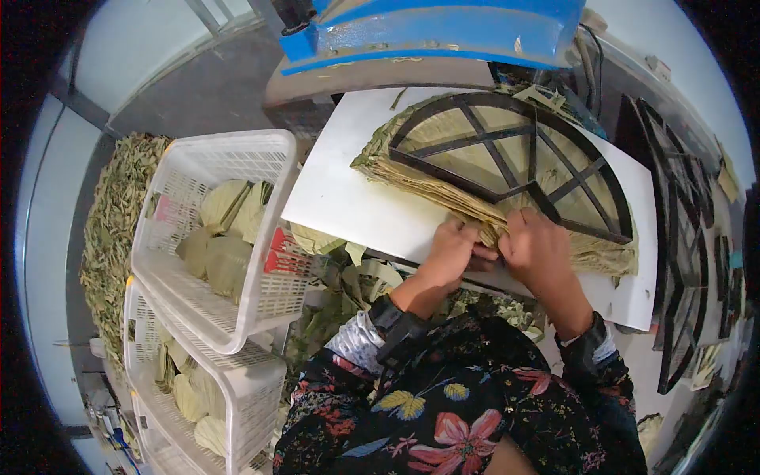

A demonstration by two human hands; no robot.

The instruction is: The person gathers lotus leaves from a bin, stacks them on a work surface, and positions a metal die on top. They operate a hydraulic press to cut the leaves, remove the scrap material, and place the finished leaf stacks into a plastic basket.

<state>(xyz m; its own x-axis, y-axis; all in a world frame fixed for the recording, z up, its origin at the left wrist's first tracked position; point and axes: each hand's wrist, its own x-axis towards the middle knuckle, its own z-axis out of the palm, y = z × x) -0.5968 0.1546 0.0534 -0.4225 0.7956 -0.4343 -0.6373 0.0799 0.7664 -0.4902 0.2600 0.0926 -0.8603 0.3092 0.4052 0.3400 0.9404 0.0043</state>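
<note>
A thick stack of dried leaves [443,190] lies on the white board [340,190]. On top of it rests a black metal frame [495,150], half-round with crossing bars. At the front edge of the stack, near the notch of the frame, my left hand [453,252] is closed on the leaf edges. My right hand [538,249] sits just right of it, fingers bent and closed on the same edges. The two hands nearly touch, and their fingertips are partly hidden.
Blue machine part [443,32] above the board. White baskets [222,150] with leaf bundles stand at the left, beside a heap of leaf scraps [119,214]. More black frames [673,237] lean at the right. Leaf scraps [372,285] lie below the board.
</note>
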